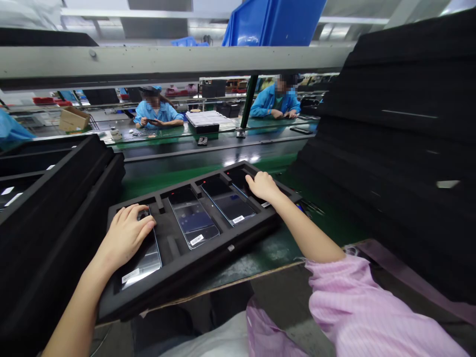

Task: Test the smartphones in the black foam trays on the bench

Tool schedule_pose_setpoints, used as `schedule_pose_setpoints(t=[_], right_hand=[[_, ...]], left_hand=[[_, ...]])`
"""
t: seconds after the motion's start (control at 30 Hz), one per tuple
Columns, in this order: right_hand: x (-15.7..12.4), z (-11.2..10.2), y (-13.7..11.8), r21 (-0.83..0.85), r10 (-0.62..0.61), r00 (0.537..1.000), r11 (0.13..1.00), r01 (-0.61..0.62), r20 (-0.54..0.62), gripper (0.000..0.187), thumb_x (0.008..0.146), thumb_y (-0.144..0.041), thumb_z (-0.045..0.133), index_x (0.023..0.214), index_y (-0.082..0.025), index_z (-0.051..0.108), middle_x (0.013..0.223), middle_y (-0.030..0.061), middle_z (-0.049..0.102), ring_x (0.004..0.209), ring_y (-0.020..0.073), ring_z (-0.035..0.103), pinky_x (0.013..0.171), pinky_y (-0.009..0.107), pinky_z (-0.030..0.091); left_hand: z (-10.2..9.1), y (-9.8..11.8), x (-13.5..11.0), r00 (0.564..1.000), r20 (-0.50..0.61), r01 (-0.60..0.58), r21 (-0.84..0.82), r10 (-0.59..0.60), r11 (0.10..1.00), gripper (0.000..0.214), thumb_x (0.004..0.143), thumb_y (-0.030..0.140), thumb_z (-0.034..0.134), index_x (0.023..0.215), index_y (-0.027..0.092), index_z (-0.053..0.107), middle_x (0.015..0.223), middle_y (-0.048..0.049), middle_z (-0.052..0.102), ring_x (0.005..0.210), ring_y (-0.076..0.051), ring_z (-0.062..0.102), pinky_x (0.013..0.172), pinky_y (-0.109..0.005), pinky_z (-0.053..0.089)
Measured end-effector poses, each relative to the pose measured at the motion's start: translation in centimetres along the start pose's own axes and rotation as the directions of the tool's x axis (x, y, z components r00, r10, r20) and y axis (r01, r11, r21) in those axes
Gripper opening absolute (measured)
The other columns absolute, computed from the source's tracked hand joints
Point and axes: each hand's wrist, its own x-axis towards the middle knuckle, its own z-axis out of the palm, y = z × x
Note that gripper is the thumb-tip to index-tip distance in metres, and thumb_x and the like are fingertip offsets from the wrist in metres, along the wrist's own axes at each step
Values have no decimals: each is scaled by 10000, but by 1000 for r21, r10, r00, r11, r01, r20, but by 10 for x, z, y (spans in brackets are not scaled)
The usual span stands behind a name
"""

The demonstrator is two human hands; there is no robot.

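A black foam tray [223, 244] lies aslant on the green work table, with smartphones in its slots. My left hand [128, 233] is over the leftmost smartphone [150, 258], its fingers and thumb bent around the phone's upper part. At the tray's far right, my right hand [263, 187] is closed over another smartphone [238, 176]; its fingertips are hidden. Between the hands lie a dark-screened smartphone [191, 218] and a second smartphone [228, 201], both screen up with white labels near their lower ends.
Tall black foam trays [390, 148] are stacked at right, and more foam trays [55, 198] stand at left. Beyond the tray runs a conveyor [167, 156]. Two co-workers in blue sit across it. A blue bin [275, 22] rests above the overhead beam [186, 59].
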Motion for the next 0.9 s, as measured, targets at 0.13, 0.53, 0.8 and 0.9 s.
schedule_pose_setpoints(t=[0.13, 0.53, 0.8, 0.9], right_hand=[[-1, 0, 0, 6, -1, 1000, 1000, 1, 2, 530, 934, -379, 306, 1166, 66, 478, 1195, 288, 517, 1130, 326, 492, 927, 363, 370], [-2, -2, 0, 23, 9, 1000, 1000, -9, 5, 493, 929, -360, 321, 1166, 43, 480, 1201, 273, 513, 1132, 320, 486, 932, 362, 369], [-3, -2, -1, 34, 19, 1000, 999, -19, 4, 475, 925, -352, 319, 1169, 25, 474, 1192, 265, 521, 1130, 323, 486, 930, 388, 379], [-3, -2, -1, 37, 20, 1000, 999, -20, 5, 455, 926, -334, 316, 1152, 22, 486, 1186, 265, 525, 1126, 319, 492, 931, 386, 380]], left_hand=[[0, 0, 0, 1000, 3, 0, 5, 0, 1000, 538, 902, 515, 174, 884, 265, 650, 1182, -81, 513, 1144, -273, 424, 986, -501, 341], [2, -4, 0, 1000, 17, -16, -28, 16, 999, 522, 894, 543, 199, 886, 259, 637, 1196, -84, 498, 1135, -274, 435, 974, -494, 364], [4, -5, 0, 999, -1, -34, -45, 34, 998, 468, 898, 521, 244, 885, 262, 634, 1190, -89, 495, 1131, -284, 437, 967, -508, 365], [5, -6, 0, 999, 7, -37, -56, 37, 998, 446, 892, 531, 271, 891, 262, 627, 1196, -91, 488, 1137, -283, 434, 975, -509, 359]])
